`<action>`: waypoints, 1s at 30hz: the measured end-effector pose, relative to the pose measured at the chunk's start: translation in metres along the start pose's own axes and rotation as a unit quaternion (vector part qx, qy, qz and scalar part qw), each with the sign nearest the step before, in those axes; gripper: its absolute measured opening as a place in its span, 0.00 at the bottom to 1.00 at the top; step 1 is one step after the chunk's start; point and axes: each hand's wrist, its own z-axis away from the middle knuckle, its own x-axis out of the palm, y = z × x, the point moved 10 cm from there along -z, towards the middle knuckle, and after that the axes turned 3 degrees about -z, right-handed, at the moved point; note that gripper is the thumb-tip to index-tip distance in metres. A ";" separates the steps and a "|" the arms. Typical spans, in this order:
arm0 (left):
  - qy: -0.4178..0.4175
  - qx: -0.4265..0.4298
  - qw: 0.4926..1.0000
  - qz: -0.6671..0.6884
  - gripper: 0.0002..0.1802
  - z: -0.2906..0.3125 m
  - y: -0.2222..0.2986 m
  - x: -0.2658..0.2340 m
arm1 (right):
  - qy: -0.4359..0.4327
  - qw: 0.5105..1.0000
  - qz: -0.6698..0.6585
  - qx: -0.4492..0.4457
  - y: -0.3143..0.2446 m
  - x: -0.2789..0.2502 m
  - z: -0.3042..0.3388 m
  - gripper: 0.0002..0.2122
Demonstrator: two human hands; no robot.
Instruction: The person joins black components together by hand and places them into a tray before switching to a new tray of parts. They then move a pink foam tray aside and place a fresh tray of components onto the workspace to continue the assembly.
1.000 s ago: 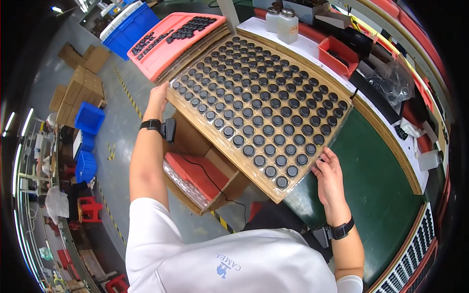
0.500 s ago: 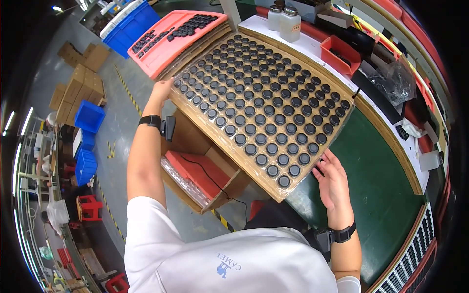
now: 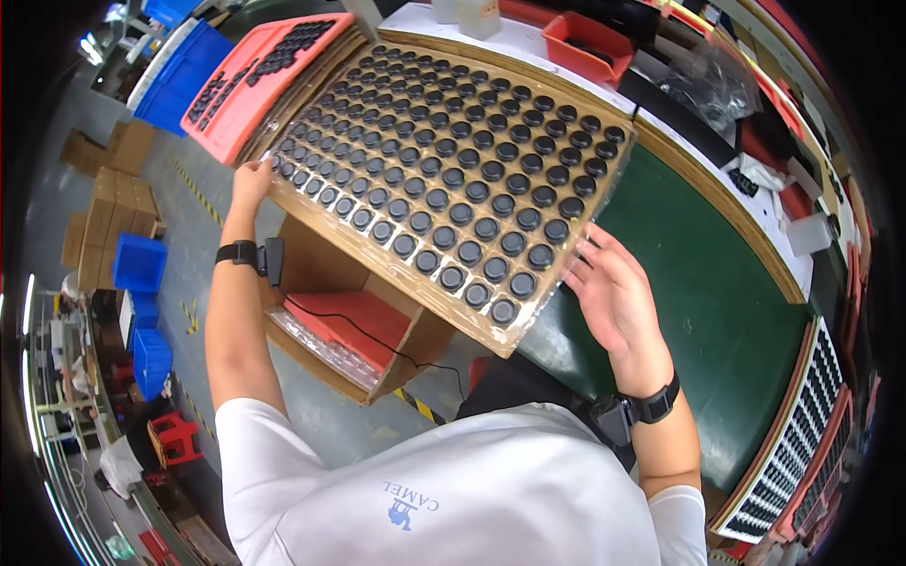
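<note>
A clear plastic blister tray [image 3: 483,223] full of round black caps lies over brown cardboard, reaching across the corner of the green worktop. My left hand [image 3: 250,186] is closed on the tray's left corner, thumb on top and the other fingers mostly hidden. At the right edge of the tray is my right hand [image 3: 615,300], palm up with its fingers spread and slightly bent. Its fingertips come up against or very near the plastic rim; whether they touch cannot be made out. Nothing shows in its palm.
Beyond the left corner rests a red tray [image 3: 226,121] with loose black caps. Below stands an open carton [image 3: 401,344] holding red and clear trays. Along the back are a red bin [image 3: 587,58] and a plastic bag [image 3: 708,90]. The green worktop [image 3: 684,255] extends right.
The view has shifted, so the tray and surroundings sit further left and higher. My right hand's fingers have spread along the tray's edge; my left hand keeps its corner.
</note>
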 end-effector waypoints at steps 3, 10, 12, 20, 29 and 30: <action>-0.017 -0.007 1.000 -0.005 0.28 0.000 0.000 0.010 | -0.045 0.996 -0.073 0.019 -0.002 0.008 -0.001 0.18; -0.037 -0.015 0.999 0.008 0.28 0.005 -0.001 0.026 | -0.093 0.977 -0.187 0.038 -0.012 0.011 0.000 0.17; -0.051 -0.042 0.997 0.042 0.28 0.007 -0.003 0.031 | -0.073 0.981 -0.174 0.032 -0.012 0.003 -0.003 0.16; -0.034 -0.117 0.972 0.203 0.23 0.002 -0.028 0.018 | 0.003 0.997 -0.021 0.071 0.023 -0.016 -0.022 0.13; -0.030 -0.325 0.763 0.557 0.14 0.044 -0.049 0.006 | -0.053 0.994 -0.058 0.075 0.034 0.009 -0.008 0.14; -0.046 -0.329 0.748 0.575 0.15 0.046 -0.040 0.006 | -0.045 0.995 -0.066 0.057 0.030 0.010 -0.007 0.15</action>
